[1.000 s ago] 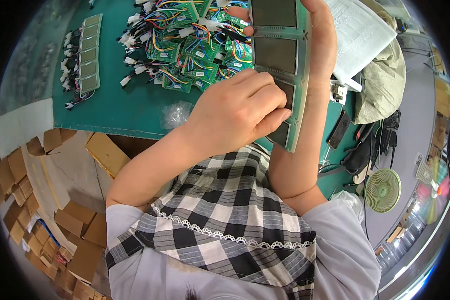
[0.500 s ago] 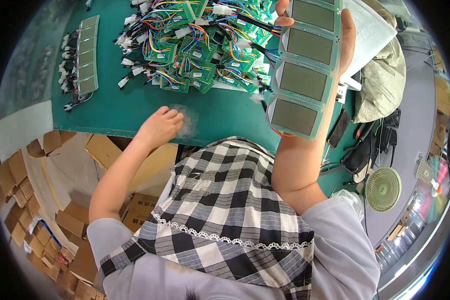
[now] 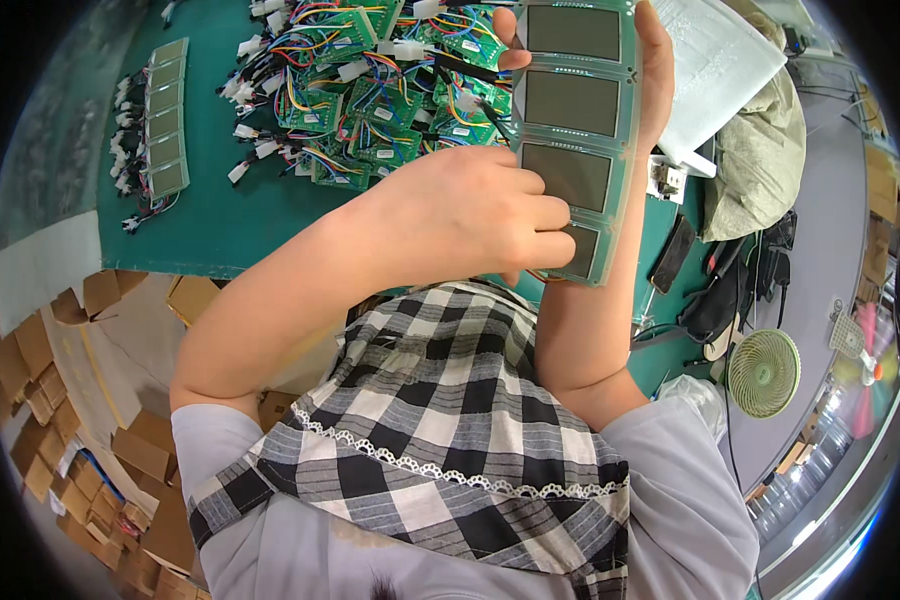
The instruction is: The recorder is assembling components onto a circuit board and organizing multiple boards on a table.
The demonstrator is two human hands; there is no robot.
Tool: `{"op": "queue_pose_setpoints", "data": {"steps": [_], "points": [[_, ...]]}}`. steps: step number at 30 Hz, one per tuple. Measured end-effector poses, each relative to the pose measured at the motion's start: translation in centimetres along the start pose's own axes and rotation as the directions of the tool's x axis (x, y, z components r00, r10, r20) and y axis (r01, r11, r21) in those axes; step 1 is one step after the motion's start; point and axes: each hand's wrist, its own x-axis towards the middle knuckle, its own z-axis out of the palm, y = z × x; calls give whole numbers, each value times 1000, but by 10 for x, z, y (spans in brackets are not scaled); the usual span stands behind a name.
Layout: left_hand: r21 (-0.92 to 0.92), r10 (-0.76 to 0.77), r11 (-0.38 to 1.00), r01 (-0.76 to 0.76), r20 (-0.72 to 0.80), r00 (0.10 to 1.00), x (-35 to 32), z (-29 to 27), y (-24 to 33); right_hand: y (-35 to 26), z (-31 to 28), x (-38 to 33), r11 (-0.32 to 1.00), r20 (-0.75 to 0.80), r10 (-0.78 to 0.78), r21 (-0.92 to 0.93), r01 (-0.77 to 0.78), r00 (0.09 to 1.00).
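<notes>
Over a green table [image 3: 240,225], the right hand [image 3: 655,85] grips a strip of gray displays [image 3: 571,103] between spread fingers and thumb; the left hand [image 3: 490,215] curls at its lower left edge, hold unclear.

The right hand [image 3: 656,90] is holding a long green panel [image 3: 571,102] of grey screens, its fingers and palm flanking the upper part. The left hand [image 3: 495,215] is curling its fingers over the panel's lower left edge, the fingertips partly hidden. Beyond it, wired circuit boards [image 3: 378,112] are lying heaped on the green surface [image 3: 260,212]. A similar strip [image 3: 167,122] is resting farther left, and a round fan [image 3: 763,373] is standing at the right.
</notes>
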Motion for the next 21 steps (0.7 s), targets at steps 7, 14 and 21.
{"op": "queue_pose_setpoints", "data": {"steps": [7,14,21], "points": [[-84,-18,996,20,28,999,-2,-5,-3,6,0,0,999,6,5,36,-5,1000],[-119,-49,992,51,16,999,-7,-7,0,11,1,0,990,8,74,116,-74,997],[-170,-23,985,20,-15,1000,-6,-26,-4,20,19,-16,987,-123,95,139,-77,988]]}}
